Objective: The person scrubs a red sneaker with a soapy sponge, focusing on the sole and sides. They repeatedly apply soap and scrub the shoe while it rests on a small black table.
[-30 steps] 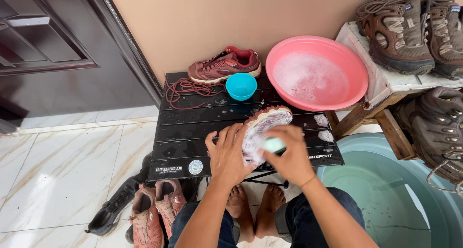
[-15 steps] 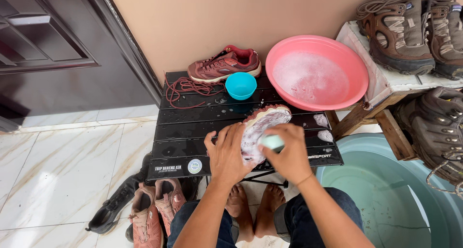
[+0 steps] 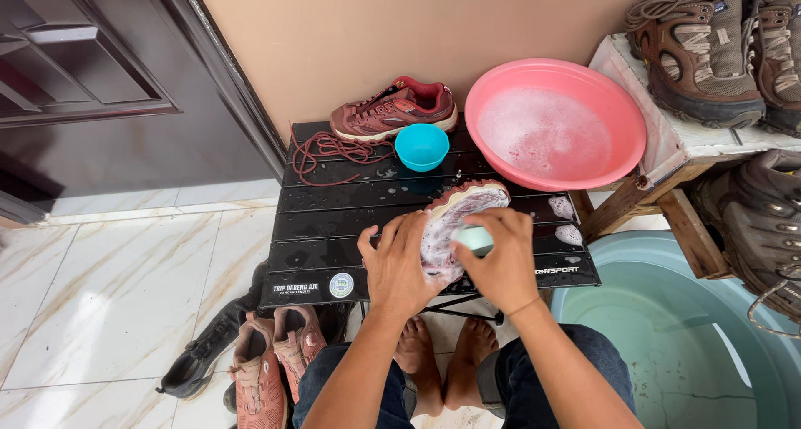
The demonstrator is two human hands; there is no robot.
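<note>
Sudsy shoe point(image 3: 455, 216), pale brush point(image 3: 476, 239), slatted table point(image 3: 334, 229)

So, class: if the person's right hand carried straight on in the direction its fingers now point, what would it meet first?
The right hand points left across the soapy shoe, so it would most likely meet the left hand steadying that shoe. Depth is hard to judge from above.

Both forearms reach forward from the lower edge of the view and converge. The left hand point(image 3: 399, 262) lies spread, palm down, fingers curled in a steadying grip. Just beside it, the right hand point(image 3: 501, 258) is bent at the wrist, its fingers closed in a tight grip.
</note>
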